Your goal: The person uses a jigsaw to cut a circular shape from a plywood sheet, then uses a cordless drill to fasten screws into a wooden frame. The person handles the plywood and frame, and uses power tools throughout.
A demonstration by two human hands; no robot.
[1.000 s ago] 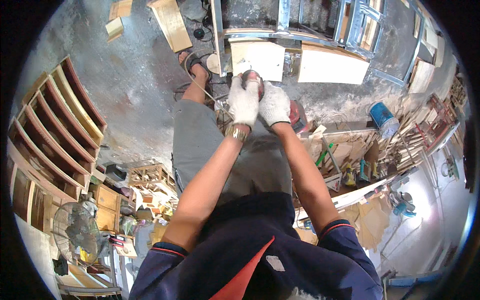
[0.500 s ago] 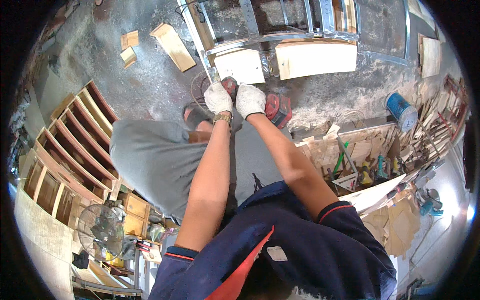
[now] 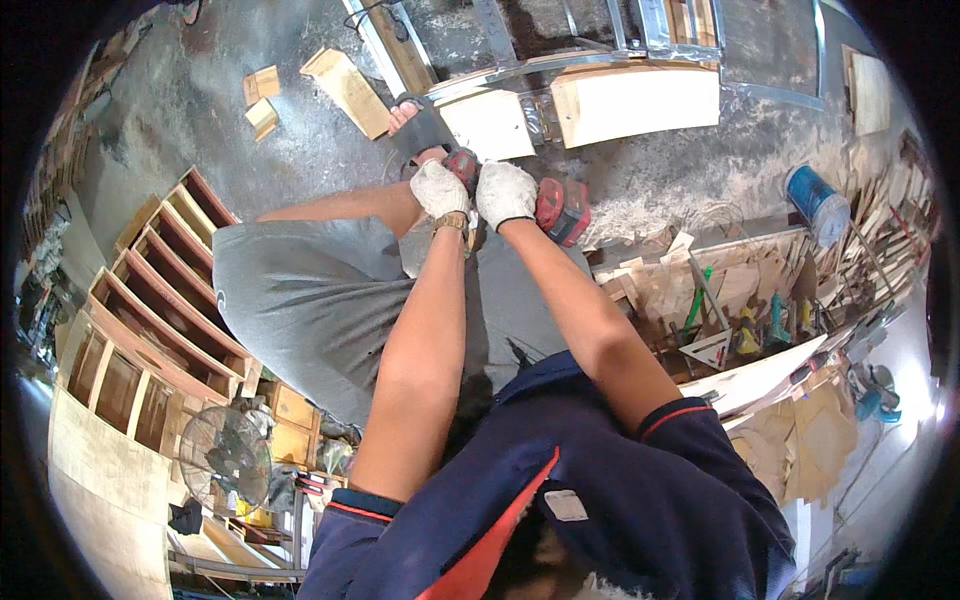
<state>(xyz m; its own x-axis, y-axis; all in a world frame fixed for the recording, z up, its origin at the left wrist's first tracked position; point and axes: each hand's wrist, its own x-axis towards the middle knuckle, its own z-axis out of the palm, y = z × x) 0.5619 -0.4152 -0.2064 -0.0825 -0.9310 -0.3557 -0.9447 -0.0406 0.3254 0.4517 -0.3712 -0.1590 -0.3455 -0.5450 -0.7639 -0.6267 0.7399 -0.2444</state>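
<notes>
Both of my hands wear white work gloves and are closed on a red and black cordless drill [image 3: 461, 166]. My right hand [image 3: 507, 193] wraps its handle, with the red battery [image 3: 564, 211] showing to the right of the glove. My left hand [image 3: 438, 188] is closed against the drill's left side; its fingertips are hidden. The drill's tip cannot be made out. Just beyond are a pale wooden panel [image 3: 490, 125] and a larger one [image 3: 636, 107], lying along a metal frame [image 3: 560, 62]. My sandalled foot [image 3: 424, 127] rests by the nearer panel's left edge.
On the floor at left lie a wood board [image 3: 347, 90] and small blocks [image 3: 262, 118]. A slatted wooden piece [image 3: 165, 290] and a fan [image 3: 225, 455] stand at left. At right are a tool box [image 3: 735, 375], a blue bucket [image 3: 818, 205] and wood scraps [image 3: 890, 220].
My left leg has shifted forward, and the sandalled foot now sits up by the frame's corner and the panel. Both hands keep hold of the drill in nearly the same place.
</notes>
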